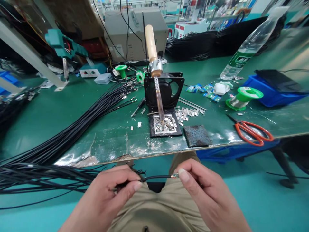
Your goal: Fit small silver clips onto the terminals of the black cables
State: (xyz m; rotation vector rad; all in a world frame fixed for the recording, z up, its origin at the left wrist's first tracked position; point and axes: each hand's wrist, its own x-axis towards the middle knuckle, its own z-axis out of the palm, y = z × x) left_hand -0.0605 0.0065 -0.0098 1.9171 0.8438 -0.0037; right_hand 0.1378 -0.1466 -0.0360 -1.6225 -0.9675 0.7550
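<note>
My left hand (109, 193) pinches a thin black cable (154, 177) below the table edge, over my lap. My right hand (205, 190) grips the cable's bare metal tip (175, 176) between thumb and forefinger. The cable runs left into a thick bundle of black cables (72, 129) that drapes across the green table (72, 100) and over its front edge. A soldering iron with a wooden handle (151, 43) stands tilted on the table, its tip resting in a small black tray (165, 127).
A black fan (164, 90) stands behind the iron. Small metal terminals (188, 112) lie beside the tray, with a dark sponge pad (197, 135), orange scissors (253, 131), a solder spool (242, 98), a plastic bottle (251, 45) and a blue bin (275, 90) to the right.
</note>
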